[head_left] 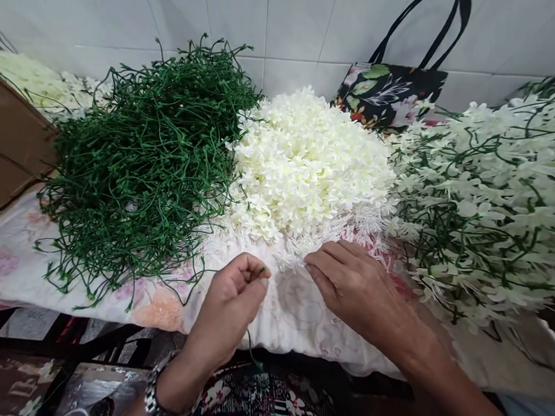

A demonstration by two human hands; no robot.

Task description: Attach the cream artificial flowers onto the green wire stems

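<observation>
While the left hand (231, 305) pinches a thin green plastic stem (263, 272) between thumb and curled forefinger, the right hand (356, 278) hovers across from it, fingers bent by the near edge of a heap of white-and-cream fabric blossoms (311, 165); whether it grips anything, I can't tell. The stem is above the front edge of a flower-printed white cloth (160, 308). Its knobbed tip pokes up just past the left thumb, pointing toward the right hand, and its long axis runs back through the fist, the thin tail curving down below the hand toward the lap. Beside the blossoms, on the left, sprawls a tangled mound of dark green plastic stems (150, 150); on the right spread white blossoms on green stems (508, 204). Against the tiled wall leans a black flower-printed bag (391, 91), handles upright, its contents hidden from me, as are those of the brown cardboard box (4, 136) at far left.
</observation>
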